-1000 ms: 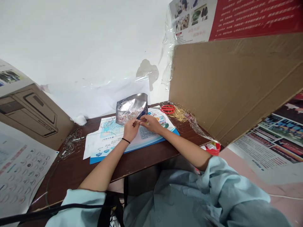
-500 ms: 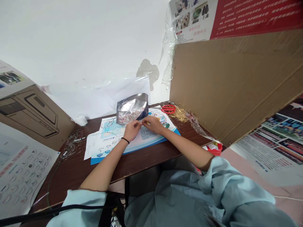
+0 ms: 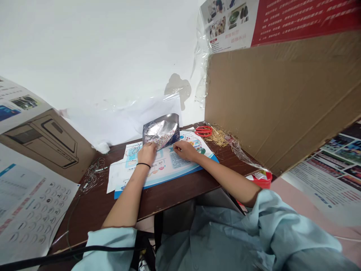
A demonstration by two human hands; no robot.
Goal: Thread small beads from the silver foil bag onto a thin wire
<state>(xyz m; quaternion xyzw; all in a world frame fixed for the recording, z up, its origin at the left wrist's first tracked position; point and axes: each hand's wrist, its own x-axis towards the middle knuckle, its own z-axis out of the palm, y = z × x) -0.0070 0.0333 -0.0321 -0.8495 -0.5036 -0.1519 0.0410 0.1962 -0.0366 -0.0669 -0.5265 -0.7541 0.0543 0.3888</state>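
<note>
My left hand [image 3: 147,153], with a black band on its wrist, reaches to the mouth of a crinkled silver foil bag [image 3: 163,128] that holds small pale beads. Its fingertips are hidden at the bag's opening. My right hand [image 3: 184,149] rests on a blue-and-white printed sheet [image 3: 166,167], just right of the bag. Its fingers are pinched together on something too thin to make out. Both forearms stretch over the dark wooden table [image 3: 169,190].
Red-handled scissors [image 3: 203,131] and a heap of thin gold pins [image 3: 218,137] lie at the back right. A tall cardboard sheet [image 3: 267,101] walls the right side. A red tub [image 3: 261,180] sits by the table edge. Tangled wire with beads [image 3: 93,174] lies left, near a cardboard box [image 3: 47,141].
My hands were pinched together in front of the bag. They have parted: the left has gone to the bag's mouth and the right has stayed on the sheet.
</note>
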